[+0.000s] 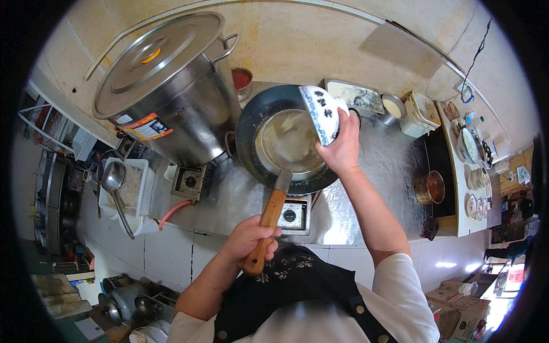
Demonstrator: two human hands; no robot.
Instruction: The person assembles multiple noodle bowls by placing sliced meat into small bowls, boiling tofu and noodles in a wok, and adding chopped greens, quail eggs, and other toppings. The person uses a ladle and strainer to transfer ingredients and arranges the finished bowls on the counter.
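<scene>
My left hand (pixel 250 240) is closed around the wooden handle (pixel 271 220) of a round metal utensil that reaches into a dark wok (pixel 250 137). The utensil's wide rim (pixel 262 150) sits inside the wok, around cloudy liquid with a pale, blurred mass (pixel 294 134); whether its bottom is mesh or solid, I cannot tell. My right hand (pixel 342 143) grips a white bowl (pixel 321 114) with blue patterns and dark characters. The bowl is tipped on its side above the wok's right part, its opening toward the liquid. Its inside is hidden.
A tall lidded stockpot (pixel 171 91) stands left of the wok. Behind and right are a metal tray (pixel 357 94), a small pot (pixel 393 107) and a plastic container (pixel 420 117). A ladle (pixel 114 178) rests across a white tub (pixel 137 188). Stacked plates (pixel 476 178) occupy the right counter.
</scene>
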